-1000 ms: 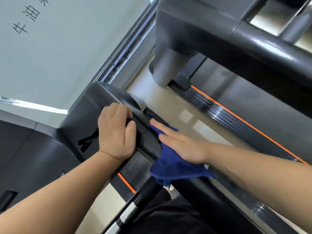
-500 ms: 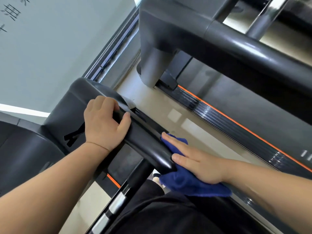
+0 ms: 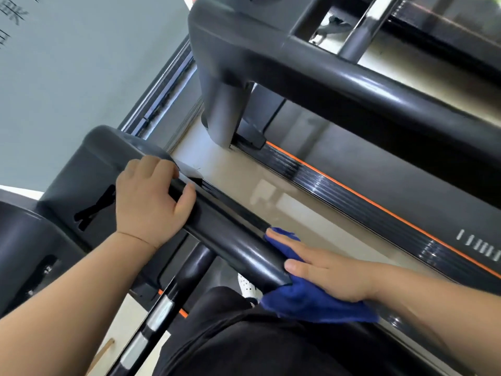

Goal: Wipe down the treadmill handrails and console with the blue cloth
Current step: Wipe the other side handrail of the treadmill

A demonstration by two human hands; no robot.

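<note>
Head view, flat right hand (image 3: 333, 275) pressing blue cloth (image 3: 311, 305), against handrail (image 3: 238, 240)

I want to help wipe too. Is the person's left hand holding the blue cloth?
No, the blue cloth is under the flat right hand; the left hand grips the bare handrail.

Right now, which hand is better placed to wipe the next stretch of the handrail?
Right. The right hand presses the blue cloth flat against the near end of the handrail, so it could likely slide along from there. The left hand holds the bare rail farther up, with no cloth under it.
</note>
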